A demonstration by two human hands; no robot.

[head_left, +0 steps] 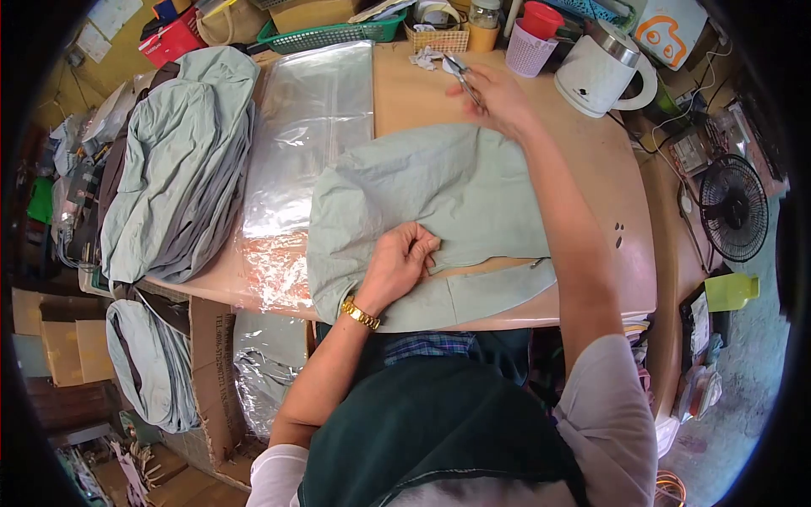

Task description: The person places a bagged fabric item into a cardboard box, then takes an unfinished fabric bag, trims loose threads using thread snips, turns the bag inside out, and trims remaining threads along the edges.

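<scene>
A pale grey-green cloth piece point(456, 186) lies spread on the table in front of me, wrinkled on its left side. Along its near edge runs a long slit, with a small dark bit like a zip pull at the right end. My left hand point(401, 260), with a gold watch on the wrist, is closed in a pinch on the cloth at the slit's left end. Beyond the cloth's far edge, my right hand point(503, 101) grips a small pair of scissors point(463, 80), points toward the back of the table. Scraps of white material point(427, 58) lie close to the scissors.
Stacked grey-green cloth pieces point(173, 160) lie at the left, beside clear plastic bags point(317, 110). A white electric kettle point(596, 69), a lilac plastic basket point(530, 52) and a green basket point(334, 37) line the back. A black fan point(733, 207) stands at the right.
</scene>
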